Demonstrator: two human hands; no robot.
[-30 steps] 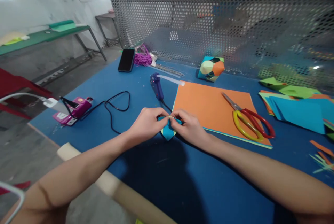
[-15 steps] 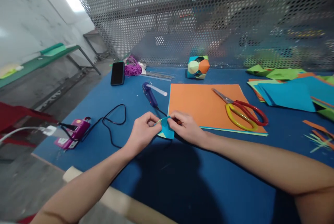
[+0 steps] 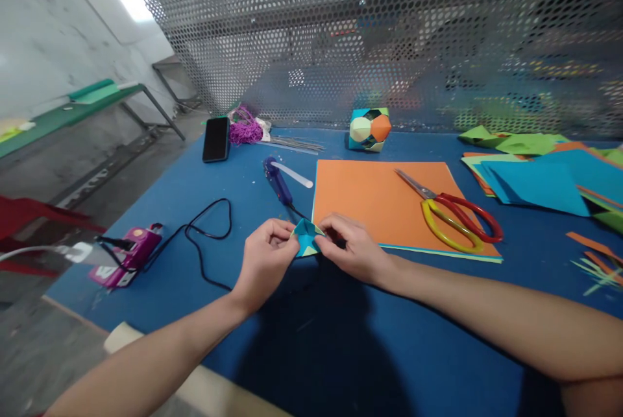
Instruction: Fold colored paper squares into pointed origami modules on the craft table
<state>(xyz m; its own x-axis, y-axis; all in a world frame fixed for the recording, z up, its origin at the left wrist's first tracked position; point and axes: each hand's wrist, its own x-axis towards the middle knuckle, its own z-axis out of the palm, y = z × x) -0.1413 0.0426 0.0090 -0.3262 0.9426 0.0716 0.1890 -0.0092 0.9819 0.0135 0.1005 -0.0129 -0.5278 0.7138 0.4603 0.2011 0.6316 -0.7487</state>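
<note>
2 hands work close together over the blue table [image 3: 243, 174]: the left hand [image 3: 265, 258] pinches the left edge of a small folded blue-and-pale-green paper piece [image 3: 306, 240] between thumb and fingers, and the right hand [image 3: 355, 248] pinches its right edge. From where I stand, the matched grips seem meant to spread the folds evenly, leaving the hollow middle uncovered and facing the wearer. Whether the paper touches the table, I cannot tell.

Just beyond the left hand lies the blue glue gun [image 3: 277, 185], a clear stick [image 3: 294, 176] poking from it. That looks a handy spot, within easy reach, with the slack black cord [image 3: 228, 222] lying off to the left, by the purple power block [image 3: 139, 250], probably so it doesn't drag at the fingers.

Red-and-yellow scissors [image 3: 429, 194] rest on the orange-topped sheets [image 3: 360, 196], blades angled away and handles towards the right arm, which would suit a quick pick-up. The many-coloured paper ball [image 3: 370, 130] sits at the back, near the perforated metal screen [image 3: 272, 34], presumably out of harm's way. Loose blue sheets [image 3: 540, 185] are off to the right, and the phone [image 3: 215, 139] lies at the far left, well apart from the folding.
</note>
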